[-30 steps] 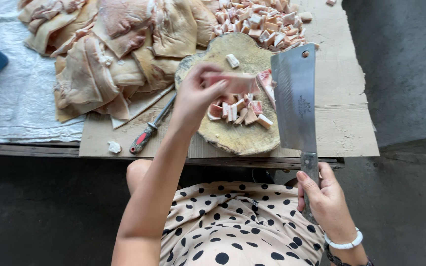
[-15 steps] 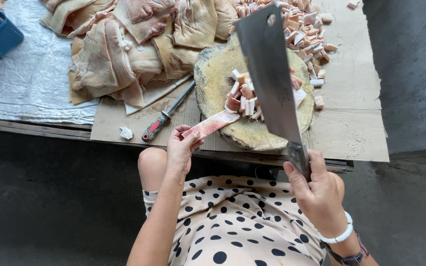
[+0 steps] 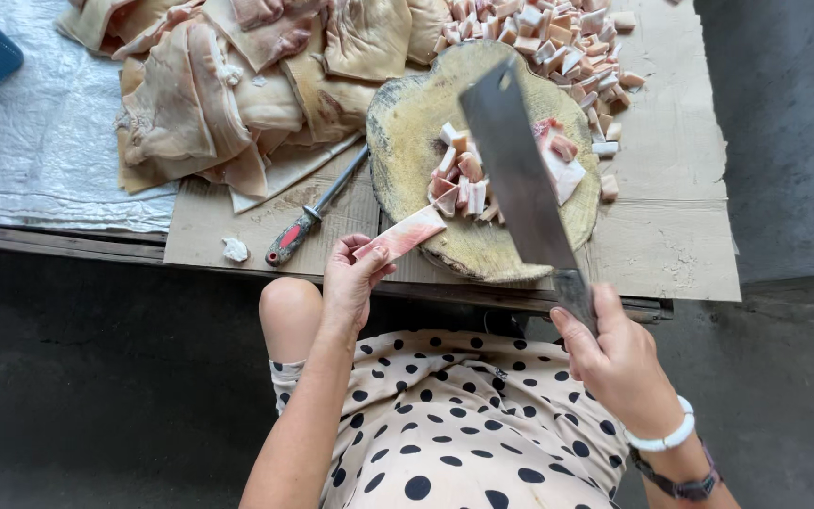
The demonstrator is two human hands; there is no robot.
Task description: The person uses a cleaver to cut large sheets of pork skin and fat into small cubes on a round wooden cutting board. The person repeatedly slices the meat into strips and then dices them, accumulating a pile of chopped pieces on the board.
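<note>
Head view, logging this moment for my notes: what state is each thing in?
Left hand: pinching the meat strip.
Meat strip: uncut, end on the board.
Right hand: gripping the cleaver.
Cleaver: raised over the chopping board.
Sharpening steel: lying untouched.
Meat cubes: cut, piled.

Garment: cream dress (image 3: 482, 424) with scattered black polka dots, dots round and uneven in size, fabric soft and creased across the lap. Hem ends at the thigh; one bare knee (image 3: 286, 306) shows beyond it.

Arms bare, no sleeves in view. Left hand (image 3: 355, 278): no rings or bands seen; nails short.

Right hand (image 3: 619, 363): wrist carries a white beaded bracelet (image 3: 666, 438), smooth rounded beads in a single strand. Just behind it, farther up the forearm, a dark strap (image 3: 675, 485), purplish-grey, narrow, like a watch band; its face cannot be made out.
</note>
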